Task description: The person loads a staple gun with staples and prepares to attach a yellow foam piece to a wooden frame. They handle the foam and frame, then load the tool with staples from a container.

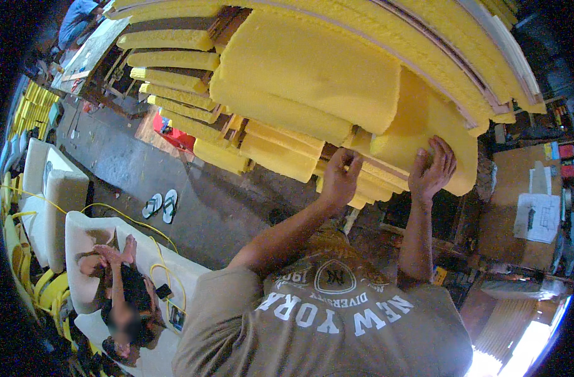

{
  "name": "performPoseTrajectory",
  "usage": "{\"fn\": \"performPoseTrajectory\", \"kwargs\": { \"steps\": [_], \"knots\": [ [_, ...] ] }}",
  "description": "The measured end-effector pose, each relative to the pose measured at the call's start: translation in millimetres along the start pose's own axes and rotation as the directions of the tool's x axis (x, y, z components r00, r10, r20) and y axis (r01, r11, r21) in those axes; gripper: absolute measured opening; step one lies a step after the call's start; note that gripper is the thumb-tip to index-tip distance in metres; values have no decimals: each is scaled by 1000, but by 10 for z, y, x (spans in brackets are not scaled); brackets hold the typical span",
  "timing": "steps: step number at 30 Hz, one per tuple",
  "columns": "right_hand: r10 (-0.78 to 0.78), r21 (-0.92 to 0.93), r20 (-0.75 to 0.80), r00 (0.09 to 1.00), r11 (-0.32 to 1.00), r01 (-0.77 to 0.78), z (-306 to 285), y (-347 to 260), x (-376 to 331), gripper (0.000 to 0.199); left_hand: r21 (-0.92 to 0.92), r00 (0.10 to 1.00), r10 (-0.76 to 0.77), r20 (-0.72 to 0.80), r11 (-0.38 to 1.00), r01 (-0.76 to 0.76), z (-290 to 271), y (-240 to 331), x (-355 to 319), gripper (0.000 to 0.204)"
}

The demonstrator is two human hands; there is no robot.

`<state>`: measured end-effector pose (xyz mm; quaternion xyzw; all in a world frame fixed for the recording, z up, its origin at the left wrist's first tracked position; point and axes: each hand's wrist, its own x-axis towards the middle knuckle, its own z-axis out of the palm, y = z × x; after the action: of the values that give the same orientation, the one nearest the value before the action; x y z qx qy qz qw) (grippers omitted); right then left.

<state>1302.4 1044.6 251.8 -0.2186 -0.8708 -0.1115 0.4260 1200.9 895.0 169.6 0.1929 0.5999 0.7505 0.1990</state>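
Note:
My left hand [342, 178] is closed, thumb and fingers drawn together, at the near edge of a stack of yellow foam-covered pieces. What it pinches, if anything, is too small to tell. To its right, my right hand [432, 168] lies with fingers stretched out on a yellow foam sheet [439, 116] with a rounded corner. A strip of pale wood [382, 161] shows between the two hands, under the foam. Beyond them a larger folded foam sheet [306, 69] drapes over the stack.
Long curved foam-edged boards [437, 50] arch across the far side. Foam-covered slats [174, 61] stick out at left. Flip-flops [169, 206] lie on the floor. Someone sits on a pale sofa [186, 267] at lower left, near a yellow cable [133, 218]. A brown board [519, 207] stands at right.

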Motion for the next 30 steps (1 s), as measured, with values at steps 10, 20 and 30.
{"fn": "performPoseTrajectory", "kwargs": {
  "steps": [10, 20, 30],
  "knots": [
    [-15, 13, -33, 999, 1000, 15, 3, -47, 28, 24, 561, 785, 106, 611, 642, -523, -1158, -2293, -716, 27],
    [-30, -32, -26, 999, 999, 29, 20, 5, -2, 24, 834, 635, -647, 423, 552, 6, -1883, -2725, -802, 25],
    [44, -49, -4, 999, 998, -44, 35, 47, -72, 30, 889, 489, -859, -153, 96, 447, -3572, -2276, -1992, 38]
  ]
}}
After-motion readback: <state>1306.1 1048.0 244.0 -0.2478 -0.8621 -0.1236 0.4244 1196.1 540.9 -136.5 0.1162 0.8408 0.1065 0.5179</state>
